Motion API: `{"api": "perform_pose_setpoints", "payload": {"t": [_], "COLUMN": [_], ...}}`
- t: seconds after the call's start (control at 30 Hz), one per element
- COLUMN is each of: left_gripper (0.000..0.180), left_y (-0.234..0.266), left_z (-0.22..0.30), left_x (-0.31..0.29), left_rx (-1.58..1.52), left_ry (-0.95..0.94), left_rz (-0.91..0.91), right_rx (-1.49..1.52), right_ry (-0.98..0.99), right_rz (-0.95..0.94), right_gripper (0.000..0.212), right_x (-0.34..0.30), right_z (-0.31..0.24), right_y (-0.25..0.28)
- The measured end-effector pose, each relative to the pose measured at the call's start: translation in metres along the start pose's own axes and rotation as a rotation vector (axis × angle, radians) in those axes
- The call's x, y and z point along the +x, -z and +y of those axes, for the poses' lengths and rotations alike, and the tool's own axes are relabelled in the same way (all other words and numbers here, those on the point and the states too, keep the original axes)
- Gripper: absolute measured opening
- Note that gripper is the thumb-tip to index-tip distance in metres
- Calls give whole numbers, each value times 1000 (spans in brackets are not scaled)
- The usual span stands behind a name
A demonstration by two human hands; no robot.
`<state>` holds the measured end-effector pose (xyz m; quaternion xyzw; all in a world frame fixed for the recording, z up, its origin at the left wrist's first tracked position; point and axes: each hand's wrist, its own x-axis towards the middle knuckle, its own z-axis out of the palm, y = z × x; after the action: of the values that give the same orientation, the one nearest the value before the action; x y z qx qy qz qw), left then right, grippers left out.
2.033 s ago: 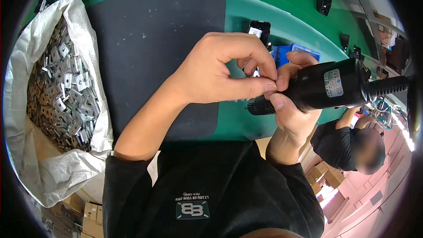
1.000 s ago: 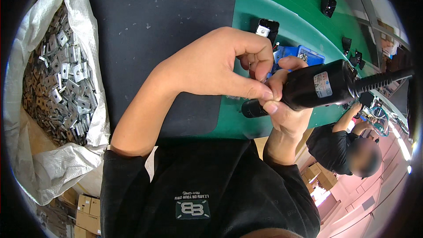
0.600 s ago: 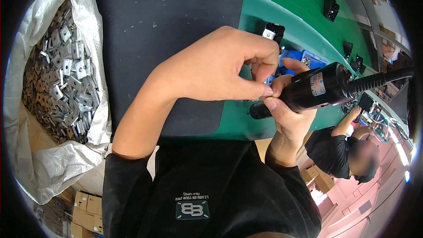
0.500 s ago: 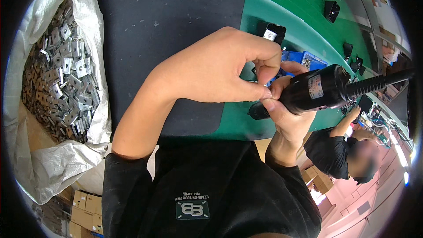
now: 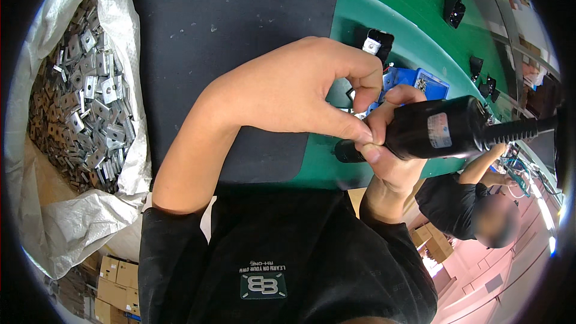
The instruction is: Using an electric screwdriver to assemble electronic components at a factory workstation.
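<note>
My right hand (image 5: 393, 150) grips a black electric screwdriver (image 5: 441, 132) whose cable runs off to the right. My left hand (image 5: 288, 93) reaches across in front of it, thumb and forefinger pinched together at the tool's tip, where a small metal part shows between the fingers. What that part is I cannot make out. Both hands are held above the near edge of a green table (image 5: 384, 18) and a black mat (image 5: 234, 18).
A white sack (image 5: 84, 216) full of small square metal plates (image 5: 81, 102) stands open at my left. A blue tray (image 5: 420, 81) and small black parts (image 5: 454, 9) lie on the table. Another person (image 5: 474, 204) works at lower right. Cardboard boxes (image 5: 114, 282) sit below.
My hands and the screwdriver have stayed together, shifting slightly right and up in view. My left fingers have kept working at the tool's tip.
</note>
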<state>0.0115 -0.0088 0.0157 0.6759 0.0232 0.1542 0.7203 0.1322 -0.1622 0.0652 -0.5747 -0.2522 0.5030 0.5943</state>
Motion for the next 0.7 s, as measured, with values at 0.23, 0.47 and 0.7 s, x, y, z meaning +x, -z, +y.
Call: {"api": "perform_pose_setpoints", "payload": {"t": [0.23,0.47,0.7], "left_gripper": [29,27,23], "left_y": [-3,-3,0], "left_z": [-6,-8,-5], "left_x": [1,1,1], "left_rx": [-188,-231,-196], "left_ry": [-30,-36,-23], "left_rz": [30,22,49], "right_rx": [96,118,107], "right_ry": [108,108,67], "right_rz": [-36,-2,8], "right_gripper": [58,57,69], "right_x": [6,5,5], "right_z": [10,10,5], "right_y": [3,3,3]}}
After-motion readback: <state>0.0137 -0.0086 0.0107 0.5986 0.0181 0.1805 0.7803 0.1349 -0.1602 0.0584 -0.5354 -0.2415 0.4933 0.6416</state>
